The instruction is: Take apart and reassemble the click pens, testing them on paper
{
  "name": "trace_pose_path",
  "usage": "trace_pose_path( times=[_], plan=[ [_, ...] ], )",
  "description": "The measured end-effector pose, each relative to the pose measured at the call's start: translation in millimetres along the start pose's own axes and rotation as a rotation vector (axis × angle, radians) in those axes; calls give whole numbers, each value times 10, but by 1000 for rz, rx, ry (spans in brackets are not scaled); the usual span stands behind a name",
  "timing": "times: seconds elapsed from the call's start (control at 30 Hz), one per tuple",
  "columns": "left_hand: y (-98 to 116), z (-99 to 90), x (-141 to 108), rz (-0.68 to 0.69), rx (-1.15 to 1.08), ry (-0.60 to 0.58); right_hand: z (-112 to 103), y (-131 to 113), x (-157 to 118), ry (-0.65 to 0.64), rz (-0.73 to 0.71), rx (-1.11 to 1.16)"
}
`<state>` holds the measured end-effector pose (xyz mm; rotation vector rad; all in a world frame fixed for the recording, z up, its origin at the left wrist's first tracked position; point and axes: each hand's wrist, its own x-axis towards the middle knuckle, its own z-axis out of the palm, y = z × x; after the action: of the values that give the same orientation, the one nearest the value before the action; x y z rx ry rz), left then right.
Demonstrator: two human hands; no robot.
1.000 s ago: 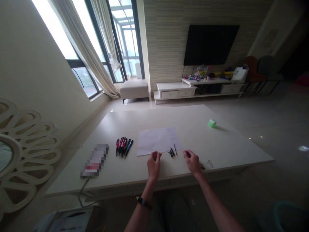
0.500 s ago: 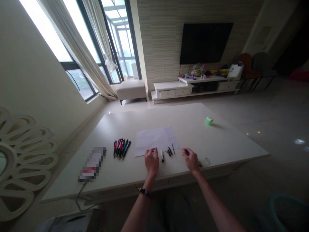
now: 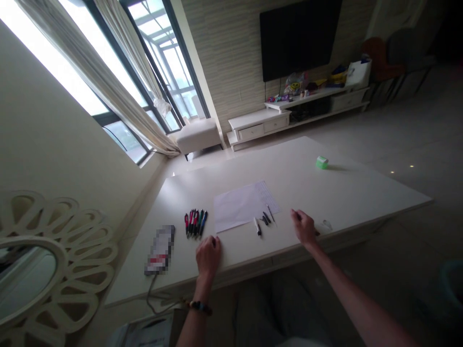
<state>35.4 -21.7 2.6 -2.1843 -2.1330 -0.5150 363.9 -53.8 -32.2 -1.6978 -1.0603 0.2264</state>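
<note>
My left hand (image 3: 208, 256) rests near the front edge of the white table (image 3: 289, 183), its fingers curled in with nothing seen in them. To the right, my right hand (image 3: 304, 227) is also curled, nearest to a small clear item (image 3: 326, 224) at the edge. Between them lie a white pen part with a dark end (image 3: 257, 227), short black parts (image 3: 266, 219) and a thin refill (image 3: 270, 214). Behind these is a white paper sheet (image 3: 238, 207). A row of several pens (image 3: 196, 223) lies left of the paper.
A blurred phone-like object (image 3: 161, 249) with a cable lies at the table's left. A green and white cube (image 3: 321, 162) sits at the far right. Beyond are a stool (image 3: 198, 136) and a low cabinet (image 3: 258, 123) under a television (image 3: 298, 41).
My left hand has moved left, away from the pen parts towards the pen row, and its fingers have curled in. My right hand has moved slightly right. The view has tilted.
</note>
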Motion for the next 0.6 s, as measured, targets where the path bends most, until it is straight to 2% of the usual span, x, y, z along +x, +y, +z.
trace_pose_path(
  times=[0.2, 0.27, 0.37, 0.47, 0.53, 0.6],
  plan=[
    [195, -12, -9, -11, -57, -120, 24, -43, 2, -43, -34, -40],
    [384, 27, -34, 21, -104, -165, 34, -42, 3, -58, -43, -62],
    [788, 133, -77, 105, -159, -192, 46, -37, 2, -73, -56, -104],
    [1169, 232, -92, 115, -167, -212, 56, -34, 1, -90, -70, -140],
    [1327, 273, -87, 112, -145, -228, 61, -33, -1, -103, -69, -168],
    [1397, 299, -81, 104, -117, -243, 67, -35, -1, -122, -61, -205]
  ],
)
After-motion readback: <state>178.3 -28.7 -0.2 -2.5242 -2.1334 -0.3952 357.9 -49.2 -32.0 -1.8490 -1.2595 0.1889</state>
